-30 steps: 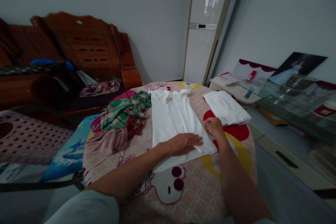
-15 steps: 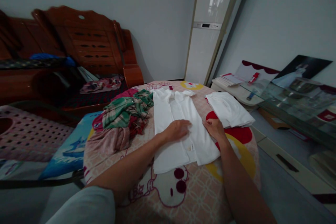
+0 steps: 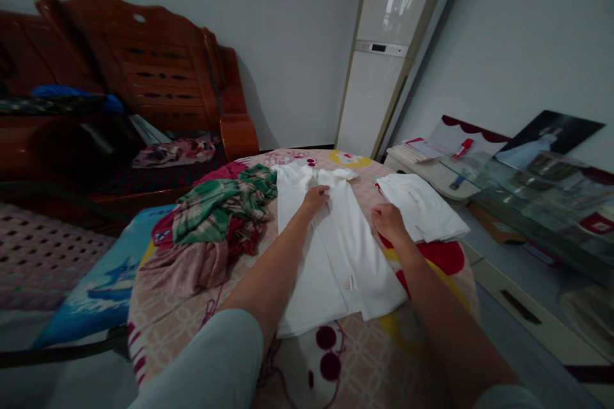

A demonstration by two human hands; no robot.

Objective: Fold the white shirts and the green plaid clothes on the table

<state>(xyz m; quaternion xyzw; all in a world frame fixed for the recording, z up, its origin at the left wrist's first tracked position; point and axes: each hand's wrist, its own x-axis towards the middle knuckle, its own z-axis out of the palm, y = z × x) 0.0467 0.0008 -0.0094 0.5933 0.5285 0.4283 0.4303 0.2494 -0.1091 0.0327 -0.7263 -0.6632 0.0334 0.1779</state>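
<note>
A white shirt (image 3: 307, 262) lies flat on the round table, its collar toward the far side and a small label near its lower part. My left hand (image 3: 315, 199) is over the front opening just below the collar, fingers curled together at the cloth's edge. Beside the shirt's right edge my right hand (image 3: 387, 220) is closed like a fist; whatever may be inside it is hidden. A folded stack of white clothes (image 3: 422, 208) lies just to the right of that hand.
A patterned cloth (image 3: 374, 358) covers the table (image 3: 173, 345). Crumpled clothes (image 3: 206, 211), green plaid among them, lie at its left. Around it are a wooden sofa (image 3: 158, 77), a blue cushion (image 3: 105, 281), a tall white air conditioner (image 3: 374, 89) and a glass shelf (image 3: 527, 198).
My left hand has moved up the shirt toward the collar, its fingers now curled. My right hand has drawn into a fist near the right edge. The view has shifted slightly.
</note>
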